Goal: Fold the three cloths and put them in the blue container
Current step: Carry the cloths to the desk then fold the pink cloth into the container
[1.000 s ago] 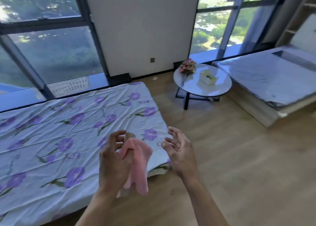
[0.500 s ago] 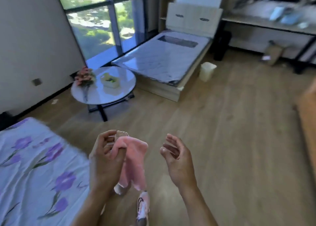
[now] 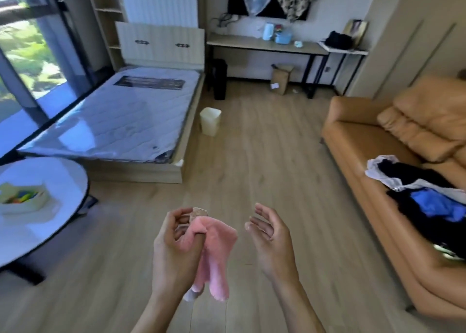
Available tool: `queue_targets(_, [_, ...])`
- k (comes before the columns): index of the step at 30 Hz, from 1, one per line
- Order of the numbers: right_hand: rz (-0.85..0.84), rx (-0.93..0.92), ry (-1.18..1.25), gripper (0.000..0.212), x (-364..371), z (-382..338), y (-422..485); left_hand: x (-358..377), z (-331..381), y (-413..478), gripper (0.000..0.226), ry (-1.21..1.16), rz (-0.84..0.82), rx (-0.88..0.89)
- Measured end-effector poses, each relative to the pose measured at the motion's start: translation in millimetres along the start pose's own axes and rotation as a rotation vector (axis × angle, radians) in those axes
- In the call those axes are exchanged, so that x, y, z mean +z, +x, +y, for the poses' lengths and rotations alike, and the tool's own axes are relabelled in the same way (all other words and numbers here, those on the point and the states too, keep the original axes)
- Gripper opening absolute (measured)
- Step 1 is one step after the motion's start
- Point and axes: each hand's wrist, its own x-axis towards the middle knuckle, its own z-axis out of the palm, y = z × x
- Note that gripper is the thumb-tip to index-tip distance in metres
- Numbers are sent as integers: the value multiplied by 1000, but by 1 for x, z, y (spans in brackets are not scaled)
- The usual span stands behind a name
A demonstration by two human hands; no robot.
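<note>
My left hand point(image 3: 174, 247) holds a folded pink cloth point(image 3: 216, 254), which hangs down from my fingers over the wooden floor. A beige cloth edge point(image 3: 199, 212) peeks out above the pink one in the same grip. My right hand point(image 3: 271, 239) is beside it to the right, fingers apart and curled, holding nothing. A small blue container point(image 3: 283, 37) stands on the far desk point(image 3: 252, 46) against the back wall.
A round white table point(image 3: 37, 206) with a small basket is at the left. A bare mattress bed point(image 3: 121, 121) lies beyond it, with a cream bin point(image 3: 210, 121) beside it. An orange sofa point(image 3: 393, 156) with dark clothes point(image 3: 428, 199) is on the right.
The view has swung right, away from the flowered bedsheet toward the room with the desk and sofa. Both hands keep the same pose with the pink cloth.
</note>
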Motion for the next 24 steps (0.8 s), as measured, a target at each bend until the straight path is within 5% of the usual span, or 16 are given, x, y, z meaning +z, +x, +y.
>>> queue_targets(11, [212, 34, 58, 29, -49, 19, 195, 135, 27, 176, 33, 0, -144, 74])
queue_targets(24, [141, -35, 80, 26, -111, -23, 497, 309, 80, 395, 24, -4, -8, 117])
